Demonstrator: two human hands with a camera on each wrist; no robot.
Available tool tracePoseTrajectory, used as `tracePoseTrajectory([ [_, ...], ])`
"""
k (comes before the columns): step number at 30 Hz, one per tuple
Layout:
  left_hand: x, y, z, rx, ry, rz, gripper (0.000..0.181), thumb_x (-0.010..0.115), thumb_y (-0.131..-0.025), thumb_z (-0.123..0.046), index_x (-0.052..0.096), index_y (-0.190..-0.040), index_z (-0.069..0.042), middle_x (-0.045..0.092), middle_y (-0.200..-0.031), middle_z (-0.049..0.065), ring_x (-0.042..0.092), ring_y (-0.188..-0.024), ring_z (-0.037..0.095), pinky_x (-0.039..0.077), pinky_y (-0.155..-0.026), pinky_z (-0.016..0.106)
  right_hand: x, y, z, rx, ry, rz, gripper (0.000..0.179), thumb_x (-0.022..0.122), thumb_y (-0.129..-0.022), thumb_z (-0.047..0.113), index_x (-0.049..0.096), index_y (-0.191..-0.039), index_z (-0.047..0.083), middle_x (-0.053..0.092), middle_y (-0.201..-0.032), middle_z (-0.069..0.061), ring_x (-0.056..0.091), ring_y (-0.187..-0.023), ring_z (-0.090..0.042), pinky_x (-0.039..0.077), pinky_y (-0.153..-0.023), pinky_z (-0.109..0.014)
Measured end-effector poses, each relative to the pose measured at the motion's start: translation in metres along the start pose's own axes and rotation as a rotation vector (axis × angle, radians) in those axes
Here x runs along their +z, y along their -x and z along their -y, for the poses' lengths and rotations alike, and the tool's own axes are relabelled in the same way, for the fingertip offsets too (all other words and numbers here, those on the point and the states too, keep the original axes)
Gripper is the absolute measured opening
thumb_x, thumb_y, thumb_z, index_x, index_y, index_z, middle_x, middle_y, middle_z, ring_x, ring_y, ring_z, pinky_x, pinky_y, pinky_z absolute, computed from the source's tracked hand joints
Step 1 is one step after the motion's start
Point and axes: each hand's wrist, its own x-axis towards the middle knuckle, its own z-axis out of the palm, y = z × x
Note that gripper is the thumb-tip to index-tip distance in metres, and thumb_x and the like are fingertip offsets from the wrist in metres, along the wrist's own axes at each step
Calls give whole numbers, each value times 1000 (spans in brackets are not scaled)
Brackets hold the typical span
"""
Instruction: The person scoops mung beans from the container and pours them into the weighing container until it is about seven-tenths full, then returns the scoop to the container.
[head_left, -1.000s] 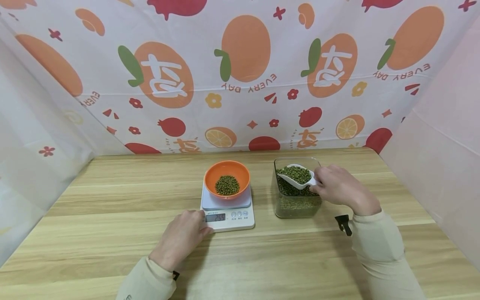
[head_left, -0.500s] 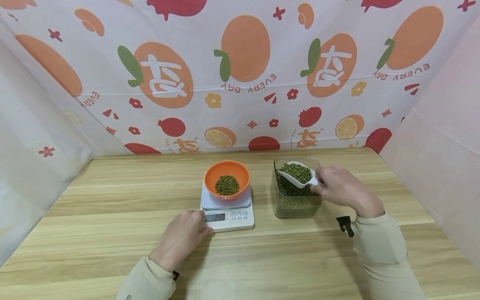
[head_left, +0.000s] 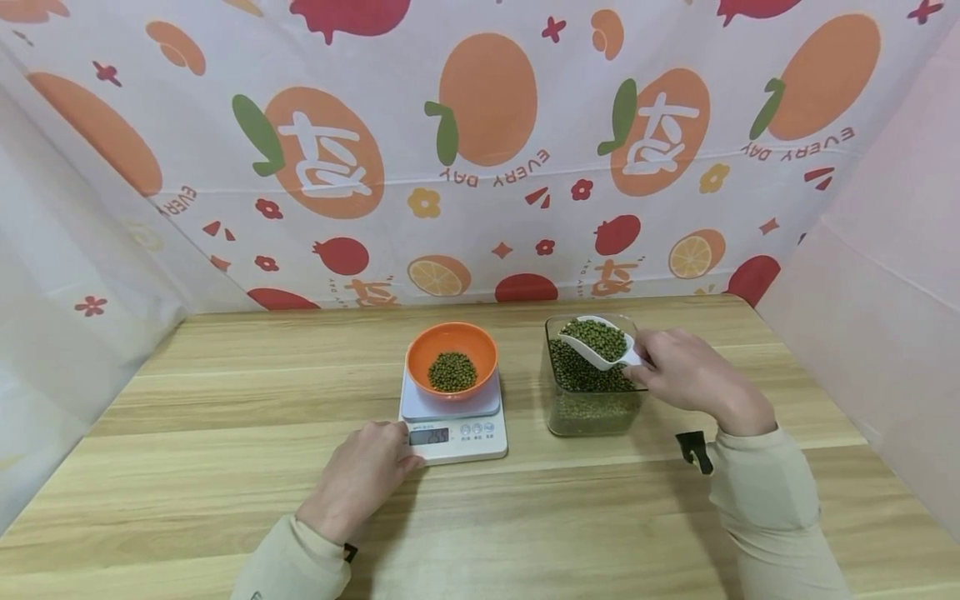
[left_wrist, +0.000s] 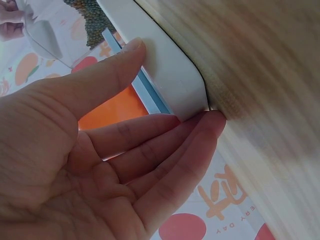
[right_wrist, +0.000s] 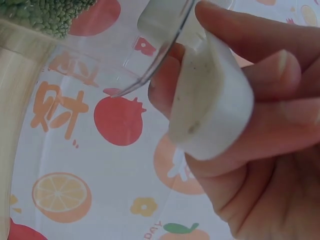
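Note:
My right hand grips the handle of a white scoop heaped with green mung beans, tilted over a clear square container of the same beans. In the right wrist view, my fingers wrap round the scoop's handle beside the container's rim. My left hand holds the front left corner of a white kitchen scale, thumb along its front edge and fingertips at its side in the left wrist view. An orange bowl with a small heap of mung beans sits on the scale's platform.
The scale's lit display shows digits. Everything stands on a wooden table, with a fruit-print cloth hanging behind and along the sides. A black strap piece hangs by my right sleeve.
My right hand has raised the loaded scoop slightly and shifted it a little to the right over the container. My left hand stays at the scale's corner.

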Motion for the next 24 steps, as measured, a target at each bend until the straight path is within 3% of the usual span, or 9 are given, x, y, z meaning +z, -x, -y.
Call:
tracePoseTrajectory([
  [24, 1, 1, 1, 7, -10, -9, 24, 89, -76, -11, 71, -85, 1, 65, -72, 8, 51, -57, 15, 47, -51, 33, -11, -6, 10, -18, 30, -25, 28, 69, -93, 11, 51, -72, 12, 43, -62, 2, 42, -59, -15, 35, -56, -33],
])
